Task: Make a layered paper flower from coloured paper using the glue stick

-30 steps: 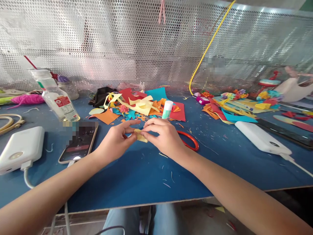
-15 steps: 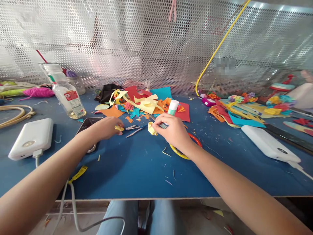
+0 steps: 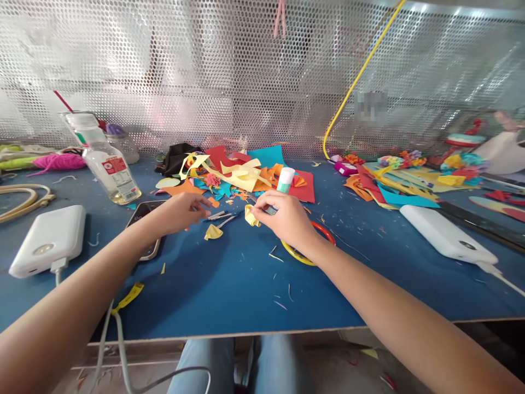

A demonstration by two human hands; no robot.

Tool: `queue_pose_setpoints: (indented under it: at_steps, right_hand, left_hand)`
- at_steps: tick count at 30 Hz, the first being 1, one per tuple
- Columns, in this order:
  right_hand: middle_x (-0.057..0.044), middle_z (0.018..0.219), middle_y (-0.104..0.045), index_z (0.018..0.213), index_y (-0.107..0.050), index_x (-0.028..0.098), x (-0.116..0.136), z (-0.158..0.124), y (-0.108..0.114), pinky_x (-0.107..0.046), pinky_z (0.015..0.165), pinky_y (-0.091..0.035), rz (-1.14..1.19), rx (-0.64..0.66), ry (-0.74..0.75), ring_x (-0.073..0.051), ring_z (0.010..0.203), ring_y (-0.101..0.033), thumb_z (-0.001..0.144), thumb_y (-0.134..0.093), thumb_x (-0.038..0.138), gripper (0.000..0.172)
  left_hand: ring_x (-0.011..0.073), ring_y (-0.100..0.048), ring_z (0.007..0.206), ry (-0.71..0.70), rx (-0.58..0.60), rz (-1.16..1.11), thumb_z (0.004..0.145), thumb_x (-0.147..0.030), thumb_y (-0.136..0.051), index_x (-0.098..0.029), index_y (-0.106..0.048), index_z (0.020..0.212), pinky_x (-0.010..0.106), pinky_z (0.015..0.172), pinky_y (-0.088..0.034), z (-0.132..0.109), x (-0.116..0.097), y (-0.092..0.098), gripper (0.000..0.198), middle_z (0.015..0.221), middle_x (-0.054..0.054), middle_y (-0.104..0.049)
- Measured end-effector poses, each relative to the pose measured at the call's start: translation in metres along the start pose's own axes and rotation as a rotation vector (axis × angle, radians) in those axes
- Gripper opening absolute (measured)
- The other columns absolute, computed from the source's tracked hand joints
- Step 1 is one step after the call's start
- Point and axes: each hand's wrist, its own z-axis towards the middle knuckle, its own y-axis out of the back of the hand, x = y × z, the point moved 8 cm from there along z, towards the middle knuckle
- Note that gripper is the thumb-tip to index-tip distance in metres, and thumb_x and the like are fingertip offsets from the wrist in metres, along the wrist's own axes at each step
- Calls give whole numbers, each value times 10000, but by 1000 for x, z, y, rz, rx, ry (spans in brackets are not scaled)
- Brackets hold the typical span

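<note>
My right hand (image 3: 287, 219) pinches a small curled yellow paper piece (image 3: 250, 215) just above the blue table (image 3: 229, 290). My left hand (image 3: 180, 210) hovers to its left with fingers loosely stretched and nothing in them, the fingertips close to a thin metal tool (image 3: 221, 217) lying on the table. A second small yellow paper piece (image 3: 213, 232) lies loose on the table below that hand. Scissors with red and yellow handle loops (image 3: 305, 256) lie partly under my right wrist. A glue stick (image 3: 285, 179) stands just behind my right hand.
A heap of coloured paper scraps (image 3: 241, 172) lies behind the hands. A phone (image 3: 141, 210), white power bank (image 3: 47, 241), plastic bottle (image 3: 109, 169) and wooden hoop (image 3: 20, 200) are at left. Another power bank (image 3: 447, 238) and paper flowers (image 3: 394, 175) are at right. Perforated metal wall (image 3: 205, 71) behind.
My hands, which worked one yellow piece together, have parted. My left hand let its small yellow piece drop onto the table; my right hand keeps the curled piece.
</note>
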Motion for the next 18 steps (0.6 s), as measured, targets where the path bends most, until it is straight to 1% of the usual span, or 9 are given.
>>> queue_pose_setpoints:
  at_steps: [2, 4, 7, 10, 12, 14, 16, 18]
  right_hand:
    - [4, 721, -583, 603, -541, 184, 0, 0, 0, -257, 625, -398, -5, 2, 2, -111, 649, -525, 749, -551, 211, 149]
    - [2, 724, -585, 611, -551, 183, 0, 0, -1, -256, 630, -400, -7, 5, 0, -113, 655, -528, 748, -550, 209, 139]
    - [-4, 723, -583, 615, -563, 180, 1, 0, -1, -258, 635, -402, -4, 8, -4, -115, 659, -531, 742, -545, 209, 132]
    - [-6, 717, -582, 609, -561, 181, 1, 0, -1, -263, 631, -402, 1, 6, -2, -117, 652, -527, 740, -538, 208, 136]
    - [-7, 717, -583, 603, -555, 182, 1, 0, -1, -266, 630, -403, 9, 9, -3, -118, 654, -528, 739, -541, 205, 139]
    - [-8, 721, -586, 604, -557, 182, 1, 0, -1, -268, 635, -407, 22, 17, -4, -121, 666, -534, 739, -547, 204, 137]
    - [-11, 726, -591, 610, -565, 183, 0, 1, -2, -271, 641, -410, 29, 22, -8, -125, 678, -538, 739, -554, 208, 132]
    - [-12, 724, -595, 619, -574, 183, 0, 1, -3, -272, 642, -410, 28, 17, -11, -125, 680, -537, 742, -558, 218, 129]
  left_hand:
    - [194, -584, 772, -56, -9, 24, 712, -394, -523, -185, -635, 943, 265, 634, -458, 1, -6, 1, 331, 836, 39, -647]
    - [181, -580, 808, -126, 45, 31, 698, -347, -544, -215, -666, 867, 254, 702, -440, 0, -13, -5, 247, 863, 11, -654]
    - [165, -581, 814, -196, 144, 29, 688, -296, -555, -247, -681, 881, 234, 709, -431, -3, -20, -15, 235, 888, -7, -657]
    - [172, -576, 792, -215, 174, 33, 632, -305, -631, -249, -694, 804, 242, 690, -422, -7, -20, -16, 191, 841, -6, -661]
    - [172, -568, 743, -213, 149, 26, 621, -309, -654, -232, -687, 698, 241, 648, -409, -8, -21, -11, 113, 734, -8, -660]
    - [159, -550, 664, -210, 95, 0, 655, -311, -636, -212, -671, 637, 235, 591, -392, -10, -24, -4, 106, 648, -7, -647]
    - [147, -539, 619, -210, 22, -56, 690, -328, -612, -195, -671, 666, 236, 566, -393, -11, -28, 0, 147, 649, 4, -649]
    - [149, -567, 654, -223, -30, -149, 724, -352, -584, -183, -668, 775, 243, 598, -429, -13, -35, -1, 195, 727, 23, -672]
